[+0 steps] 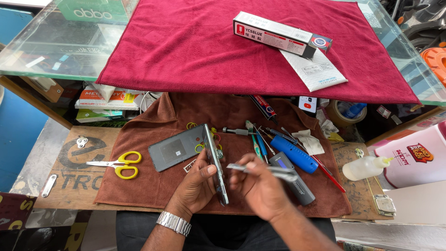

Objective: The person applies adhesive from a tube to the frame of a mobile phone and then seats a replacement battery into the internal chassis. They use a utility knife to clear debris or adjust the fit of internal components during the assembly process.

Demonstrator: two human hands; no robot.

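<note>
Both hands (230, 181) around upright phone (214, 162)

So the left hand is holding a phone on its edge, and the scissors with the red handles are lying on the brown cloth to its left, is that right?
Not quite: the scissors have yellow handles, not red, as the head view shows. The rest holds: the left hand holds the phone on its edge, and the scissors lie on the brown cloth to its left.

The scene is being viewed by a single head-worn camera, pointed steeply down and forward from close above the brown cloth (153, 186), with a glass shelf (51, 46) being taken in across the upper frame.
</note>
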